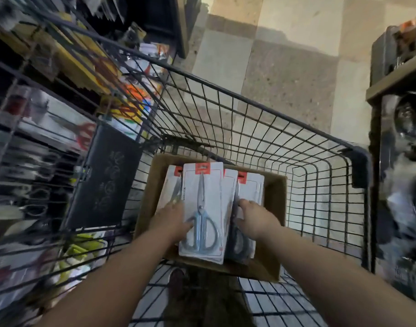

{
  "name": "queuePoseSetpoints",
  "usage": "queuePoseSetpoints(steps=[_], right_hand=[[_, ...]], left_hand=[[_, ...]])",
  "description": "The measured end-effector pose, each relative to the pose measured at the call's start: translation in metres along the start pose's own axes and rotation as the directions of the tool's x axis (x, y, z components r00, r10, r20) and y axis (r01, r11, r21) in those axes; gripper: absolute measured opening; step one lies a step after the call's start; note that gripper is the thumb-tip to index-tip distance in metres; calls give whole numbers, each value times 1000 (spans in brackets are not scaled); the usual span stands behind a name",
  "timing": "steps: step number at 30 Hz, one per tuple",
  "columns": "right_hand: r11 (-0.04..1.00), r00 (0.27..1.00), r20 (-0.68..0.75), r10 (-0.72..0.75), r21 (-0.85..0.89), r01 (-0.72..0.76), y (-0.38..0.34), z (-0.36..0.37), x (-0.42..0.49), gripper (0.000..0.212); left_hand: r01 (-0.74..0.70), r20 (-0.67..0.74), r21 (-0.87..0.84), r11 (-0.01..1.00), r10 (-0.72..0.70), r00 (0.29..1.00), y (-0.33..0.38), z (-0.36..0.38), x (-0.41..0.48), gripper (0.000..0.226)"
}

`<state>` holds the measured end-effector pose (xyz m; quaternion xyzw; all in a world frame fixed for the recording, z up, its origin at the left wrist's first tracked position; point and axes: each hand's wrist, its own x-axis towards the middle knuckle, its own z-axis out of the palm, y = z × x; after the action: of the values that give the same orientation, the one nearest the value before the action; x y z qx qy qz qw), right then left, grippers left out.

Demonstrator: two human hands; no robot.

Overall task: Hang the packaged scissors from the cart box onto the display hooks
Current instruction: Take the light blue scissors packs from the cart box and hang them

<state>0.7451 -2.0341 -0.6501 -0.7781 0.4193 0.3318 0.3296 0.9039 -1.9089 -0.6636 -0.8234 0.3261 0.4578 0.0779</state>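
An open cardboard box [275, 208] sits in a black wire shopping cart [261, 128]. Several packaged scissors stand in it, white cards with red tops. The front pack [203, 192] shows pale blue handles and steel blades. My left hand [171, 220] grips that pack at its left edge, thumb across the handle. My right hand [254, 218] reaches into the packs on the right, fingers tucked between the front stack and a pack with darker handles [240, 241]. Blurred display hooks with hanging scissors [48, 128] are on the left, beyond the cart side.
A dark panel [105, 180] hangs on the cart's left side. Shelving with packaged goods [79, 57] fills the left. Another rack [400, 138] stands on the right. Tiled floor [285, 67] lies ahead of the cart.
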Motion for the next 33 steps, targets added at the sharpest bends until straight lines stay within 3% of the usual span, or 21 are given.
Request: queuePoseSetpoints(steps=[5,10,16,19,22,27,33], right_hand=[[977,999,23,47,206,-51,3,16,22,46],[918,993,57,104,379,-118,2,27,36,45],[802,980,71,187,565,-193,0,37,47,41],[737,969,75,236,636,-228,-1,40,50,34],[712,963,63,260,662,-236,-1,42,52,27],[687,970,52,237,697,-206,-7,42,47,29],[541,976,49,213,826,-159,-16,31,32,29]], left_hand=[[106,62,-194,975,-95,994,1,15,30,65],[194,52,-416,888,-190,980,3,23,44,52],[231,27,-704,671,-299,954,-3,31,50,42],[253,96,-831,496,-320,943,-10,32,48,35],[250,136,-889,382,-301,944,-21,33,45,26],[197,95,-920,339,-296,951,-35,26,38,26],[158,17,-906,393,-339,941,-44,4,20,27]])
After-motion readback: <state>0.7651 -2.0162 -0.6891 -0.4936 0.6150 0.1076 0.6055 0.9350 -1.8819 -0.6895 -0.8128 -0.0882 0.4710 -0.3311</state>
